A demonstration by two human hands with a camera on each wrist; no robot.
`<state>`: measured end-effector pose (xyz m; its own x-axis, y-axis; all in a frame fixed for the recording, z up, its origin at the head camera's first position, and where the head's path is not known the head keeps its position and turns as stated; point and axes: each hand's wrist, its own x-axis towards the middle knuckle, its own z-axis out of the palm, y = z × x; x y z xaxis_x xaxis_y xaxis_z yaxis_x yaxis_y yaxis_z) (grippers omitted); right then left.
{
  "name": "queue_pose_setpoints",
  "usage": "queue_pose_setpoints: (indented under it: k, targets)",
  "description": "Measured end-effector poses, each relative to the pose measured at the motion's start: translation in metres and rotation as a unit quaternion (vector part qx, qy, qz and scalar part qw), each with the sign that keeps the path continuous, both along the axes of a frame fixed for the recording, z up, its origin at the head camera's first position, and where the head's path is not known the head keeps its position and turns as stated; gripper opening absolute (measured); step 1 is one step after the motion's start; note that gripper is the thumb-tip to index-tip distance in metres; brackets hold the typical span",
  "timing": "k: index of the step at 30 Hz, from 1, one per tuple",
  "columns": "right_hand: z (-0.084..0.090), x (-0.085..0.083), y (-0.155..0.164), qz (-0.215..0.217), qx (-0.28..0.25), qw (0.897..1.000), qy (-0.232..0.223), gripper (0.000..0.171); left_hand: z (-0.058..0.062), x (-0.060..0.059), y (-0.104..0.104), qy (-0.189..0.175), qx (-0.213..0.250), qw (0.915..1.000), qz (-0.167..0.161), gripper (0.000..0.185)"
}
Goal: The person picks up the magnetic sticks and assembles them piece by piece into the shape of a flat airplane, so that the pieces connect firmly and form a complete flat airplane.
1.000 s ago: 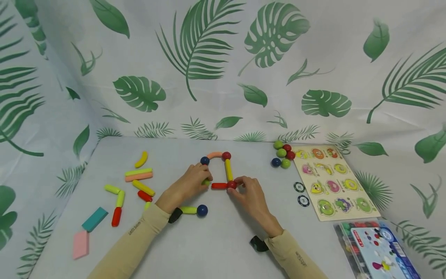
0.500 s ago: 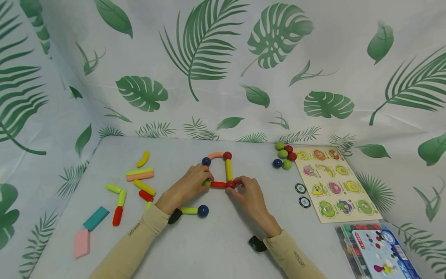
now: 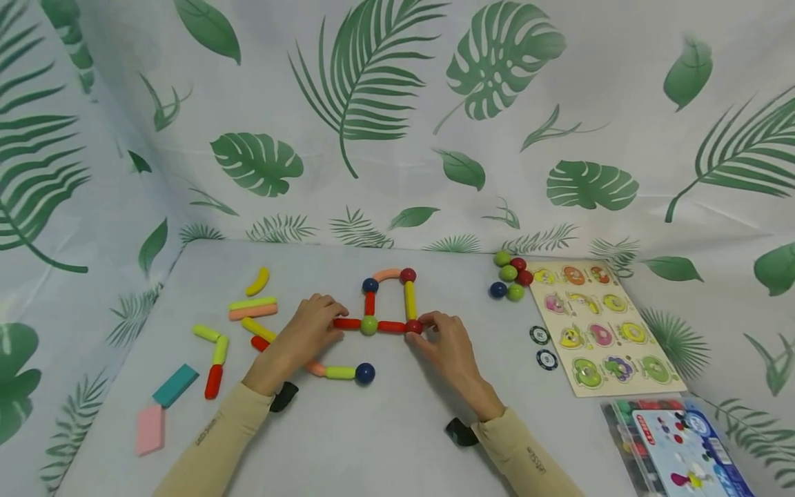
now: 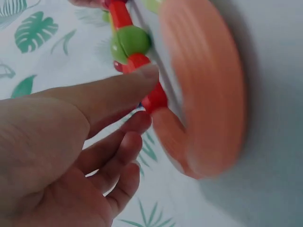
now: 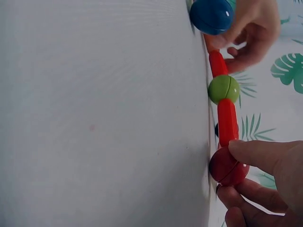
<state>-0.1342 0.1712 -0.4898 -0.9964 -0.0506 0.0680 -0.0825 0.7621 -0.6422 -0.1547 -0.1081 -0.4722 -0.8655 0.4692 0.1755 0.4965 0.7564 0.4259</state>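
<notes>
My left hand (image 3: 308, 329) pinches a red rod (image 3: 348, 324) between thumb and fingers. The rod runs from a green ball (image 3: 369, 325). At its far end, in the left wrist view, it meets an orange curved piece (image 4: 213, 94), which my hand mostly hides in the head view. My right hand (image 3: 452, 352) grips a dark red ball (image 5: 228, 166), joined to the green ball by another red rod (image 5: 227, 122). A yellow rod (image 3: 410, 301), a second red ball (image 3: 408, 275), a curved orange rod (image 3: 388, 273), a blue ball (image 3: 370, 285) and a red rod (image 3: 370, 304) complete the loop.
Nearer me, a yellow-green rod (image 3: 340, 373) ends in a blue ball (image 3: 365, 373). Loose rods and a teal block (image 3: 176, 385) lie left. Several balls (image 3: 508, 274), poker chips (image 3: 540, 335), a fruit puzzle board (image 3: 601, 335) and a plastic case (image 3: 677, 442) are on the right.
The right red rod has met the green ball, closing a small gap. My left hand has left the green ball and moved left along the other red rod. My right hand stays at the red ball.
</notes>
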Motion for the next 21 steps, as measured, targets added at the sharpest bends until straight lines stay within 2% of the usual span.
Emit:
queue_pose_setpoints:
  k: [7, 16, 21]
  targets:
    - [0.000, -0.005, -0.003, 0.001, -0.002, 1.000, 0.000, 0.035, -0.004, -0.010, -0.008, -0.027, -0.014, 0.9993, 0.021, 0.026]
    - [0.001, -0.024, -0.007, 0.002, -0.004, 1.000, 0.014, 0.035, -0.007, -0.031, -0.008, -0.021, -0.010, 0.9991, 0.036, 0.024]
    - [0.001, -0.035, -0.007, -0.003, -0.001, 1.000, 0.006, 0.035, -0.006, -0.040, -0.005, -0.035, -0.008, 0.9982, 0.048, 0.025]
